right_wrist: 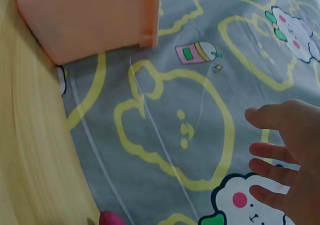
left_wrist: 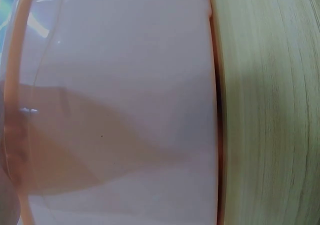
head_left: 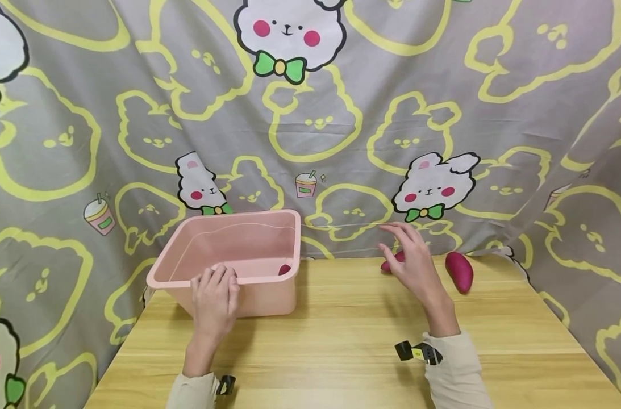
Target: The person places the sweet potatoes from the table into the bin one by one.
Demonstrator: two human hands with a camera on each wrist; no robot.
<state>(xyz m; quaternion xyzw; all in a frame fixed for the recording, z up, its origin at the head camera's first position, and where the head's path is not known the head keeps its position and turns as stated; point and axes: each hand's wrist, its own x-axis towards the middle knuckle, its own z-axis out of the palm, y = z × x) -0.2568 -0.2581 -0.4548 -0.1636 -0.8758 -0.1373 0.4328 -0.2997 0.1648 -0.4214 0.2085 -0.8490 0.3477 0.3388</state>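
Note:
My left hand point(head_left: 215, 298) grips the near rim of a pink plastic tub point(head_left: 269, 298), its fingers curled over the edge. Inside the tub, part of a purple sweet potato point(head_left: 284, 270) shows at the right; the near wall hides the rest. My right hand point(head_left: 415, 267) hovers at the back of the table with fingers spread and nothing in them. Behind it a second sweet potato point(head_left: 389, 265) is partly covered by the hand; its tip point(right_wrist: 111, 218) appears low in the right wrist view. To the right of that hand lies a third, curved sweet potato point(head_left: 459, 272).
A wooden table point(head_left: 336, 352) carries everything. Grey patterned cloth point(head_left: 341, 136) hangs directly behind its back edge and along both sides. In the left wrist view the tub's outer wall point(left_wrist: 125, 60) fills most of the picture.

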